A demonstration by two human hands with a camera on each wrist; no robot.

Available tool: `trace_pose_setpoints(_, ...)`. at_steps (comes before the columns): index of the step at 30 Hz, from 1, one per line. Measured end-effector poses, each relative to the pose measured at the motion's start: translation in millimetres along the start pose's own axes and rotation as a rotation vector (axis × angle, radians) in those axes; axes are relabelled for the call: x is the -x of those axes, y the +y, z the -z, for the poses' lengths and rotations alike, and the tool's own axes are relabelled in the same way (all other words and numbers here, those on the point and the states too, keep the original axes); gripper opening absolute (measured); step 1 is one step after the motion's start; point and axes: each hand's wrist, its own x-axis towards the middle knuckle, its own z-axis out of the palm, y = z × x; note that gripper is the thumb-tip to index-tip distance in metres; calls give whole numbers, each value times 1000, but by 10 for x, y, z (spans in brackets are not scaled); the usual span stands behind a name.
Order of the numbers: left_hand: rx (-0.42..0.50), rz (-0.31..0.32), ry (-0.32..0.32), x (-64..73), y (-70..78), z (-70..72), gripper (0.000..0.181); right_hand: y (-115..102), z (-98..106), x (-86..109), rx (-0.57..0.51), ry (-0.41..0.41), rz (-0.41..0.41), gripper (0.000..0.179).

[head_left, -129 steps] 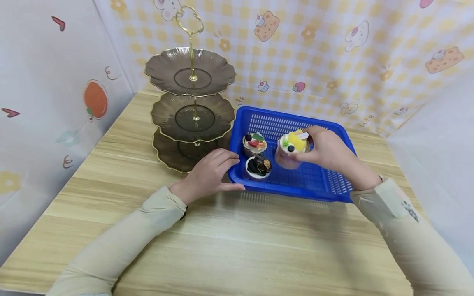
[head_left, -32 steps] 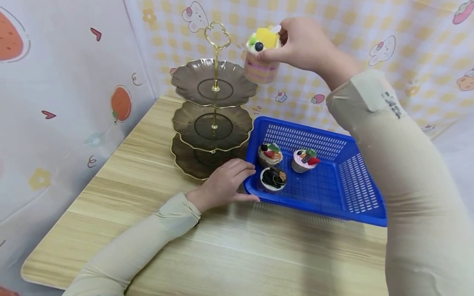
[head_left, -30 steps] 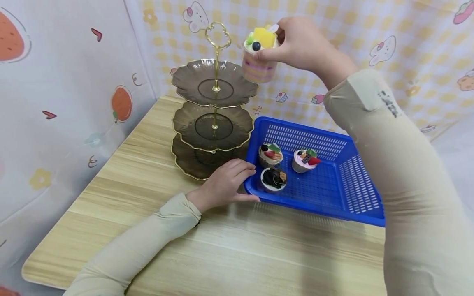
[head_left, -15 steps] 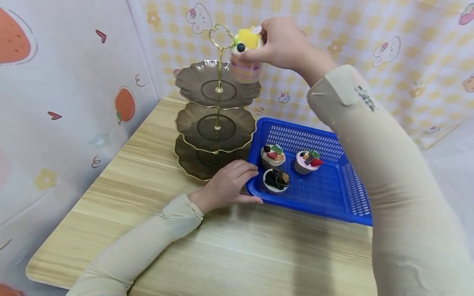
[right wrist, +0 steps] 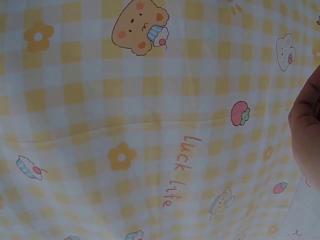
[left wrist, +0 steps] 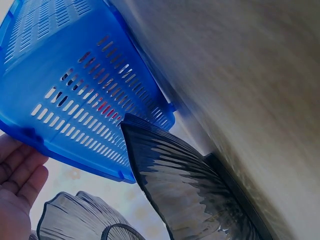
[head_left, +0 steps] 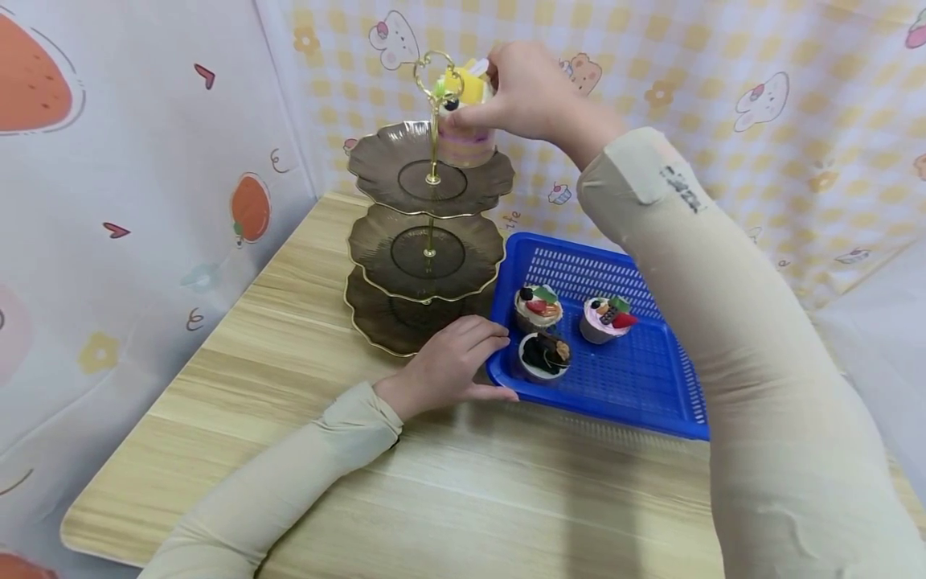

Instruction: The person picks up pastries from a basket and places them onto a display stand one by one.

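My right hand [head_left: 531,95] pinches a layered dessert cup [head_left: 466,149] topped with yellow fruit and a blueberry. The cup is upright at the right side of the top plate [head_left: 391,161] of a three-tier cake stand, partly behind its gold ring handle [head_left: 427,64]; whether its base touches the plate, I cannot tell. Only part of the right hand [right wrist: 307,132] enters the right wrist view, without the cup. My left hand [head_left: 452,362] rests at the near-left corner of the blue basket [head_left: 600,406], its fingers [left wrist: 30,180] touching the rim in the left wrist view.
Three cupcakes sit in the basket: a fruit one [head_left: 538,305], a chocolate one [head_left: 544,356] and a pink-cream one with strawberry [head_left: 606,319]. The stand's middle plate [head_left: 376,245] and bottom plate [head_left: 376,318] bear nothing visible. A printed curtain [head_left: 687,161] hangs close behind.
My right hand lifted the dessert cup out of the basket and carried it leftward to the top plate, lowering it slightly just now. My left hand stays at the basket corner.
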Motion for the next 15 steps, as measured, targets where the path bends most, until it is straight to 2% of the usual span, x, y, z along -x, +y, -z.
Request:
trace_pose_setpoints(10, -7, -4, -4, -2, 8, 7, 69, -18, -60, -64, 18, -15, 10, 55)
trace_pose_setpoints(15, -2, 0, -4, 1, 16, 3, 69, -27, -79, -78, -5, -26, 9, 52)
